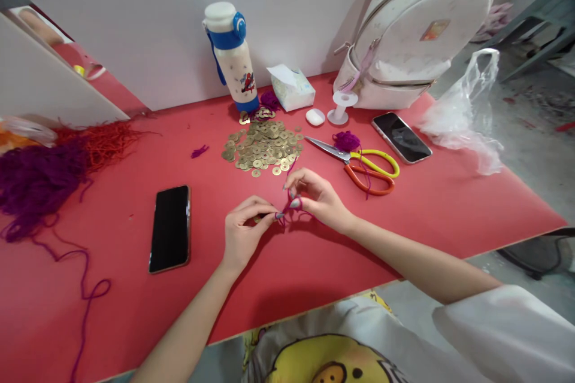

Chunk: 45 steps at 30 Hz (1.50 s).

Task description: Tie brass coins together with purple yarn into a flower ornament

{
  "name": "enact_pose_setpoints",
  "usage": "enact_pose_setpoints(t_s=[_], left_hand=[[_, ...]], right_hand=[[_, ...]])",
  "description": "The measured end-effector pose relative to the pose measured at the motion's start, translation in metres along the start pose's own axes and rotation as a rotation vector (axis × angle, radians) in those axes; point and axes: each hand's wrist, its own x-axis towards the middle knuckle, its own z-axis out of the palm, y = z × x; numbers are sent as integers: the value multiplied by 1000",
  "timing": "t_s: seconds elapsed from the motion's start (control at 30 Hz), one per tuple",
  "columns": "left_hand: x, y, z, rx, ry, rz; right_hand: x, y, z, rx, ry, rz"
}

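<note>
My left hand point(245, 228) and my right hand point(314, 197) meet just above the red table point(449, 203), near its middle. Both pinch a short purple cord point(284, 215) between fingertips. A brass coin point(257, 219) with a hole shows partly under my left fingers. Just beyond the hands lies a heap of several such brass coins point(263, 149). Whether the cord passes through the coin is hidden by the fingers.
A black phone point(171, 228) lies left of my hands, and scissors point(359, 164) with yellow and orange handles right. Purple yarn point(36, 185) and orange yarn point(105, 140) pile at far left. Behind stand a bottle point(231, 57), tissue pack point(291, 88), spool point(341, 106), second phone point(401, 136), white backpack point(417, 30) and plastic bag point(467, 114).
</note>
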Motion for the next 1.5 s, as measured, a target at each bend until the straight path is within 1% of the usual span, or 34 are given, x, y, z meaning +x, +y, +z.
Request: enact_pose_setpoints(t_s=[0.07,0.17,0.27,0.33,0.43,0.5,0.6,0.7,0.83,0.93,1.03,1.1,1.17,1.2,1.3,1.37,1.43,1.5], left_hand=[[-2,-1,0,-10,-27,15],[-3,-1,-1,-45,-63,85],[-2,-1,-1,-85,-64,168],[-1,0,-2,-96,-42,194],[-1,0,-2,-113,-4,187],[-1,-1,-2,-131,19,171],[-1,-1,-2,-176,2,117],[0,-1,-2,-236,0,59],[3,-6,-2,-224,119,-31],[4,-12,-2,-189,189,-139],[3,-16,-3,-170,242,-201],[3,-16,-2,-164,261,-213],[3,-16,-2,-165,272,-219],[4,-15,-1,-167,279,-224],[4,-14,-1,-164,295,-239],[3,-14,-1,-146,302,-234],[3,-13,-1,-126,308,-223],[3,-12,-1,-113,316,-216]], right_hand=[[3,1,-3,172,66,103],[10,4,-9,406,192,236],[15,9,-15,532,287,328],[16,10,-17,543,298,344],[15,10,-16,511,292,333],[14,9,-16,467,308,344],[14,8,-17,373,328,353],[15,5,-19,219,332,289],[14,1,-18,-138,343,59],[10,-1,-15,-430,291,-95],[5,-1,-12,-695,257,-175],[3,-1,-10,-810,270,-199],[2,-1,-9,-835,260,-239],[2,-2,-9,-814,222,-271],[0,-1,-7,-746,7,-365],[-2,0,-5,-774,-108,-399],[-4,2,-2,-840,-143,-415],[-6,5,1,-899,-142,-417]])
